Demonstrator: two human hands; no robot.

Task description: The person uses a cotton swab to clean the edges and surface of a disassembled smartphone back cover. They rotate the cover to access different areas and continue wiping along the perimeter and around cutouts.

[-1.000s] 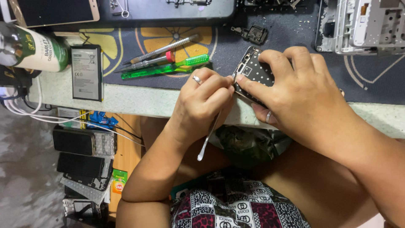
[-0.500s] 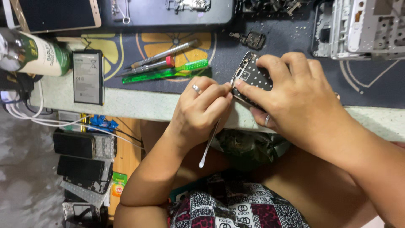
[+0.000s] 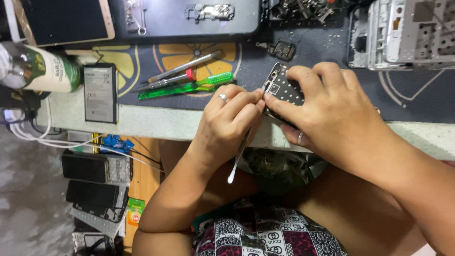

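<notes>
Here the left hand (image 3: 227, 123) pinches a thin metal spudger (image 3: 244, 144) between thumb and fingers, its grip closed tight on the upper shaft, so that the tip meets the near corner of an opened phone frame (image 3: 283, 90) while the rounded lower end hangs off the bench edge above the lap. A ring sits on one finger of this hand. The right hand (image 3: 327, 106) lies over the phone frame from the right, its grip wrapped around the frame with fingers spread across the perforated dark plate and the thumb under the near edge, holding it at the front edge of the bench (image 3: 156, 124). Just left of the hands lie a green-handled tool (image 3: 187, 88), a red-tipped screwdriver (image 3: 168, 81) and a slim metal tool (image 3: 185, 66), all on a dark mat with a yellow pattern (image 3: 213, 54). Farther left a flat grey battery (image 3: 100, 93) lies at the bench edge, beside a bottle (image 3: 40, 71) on its side. A white phone chassis (image 3: 407, 33) rests at the far right of the mat.
</notes>
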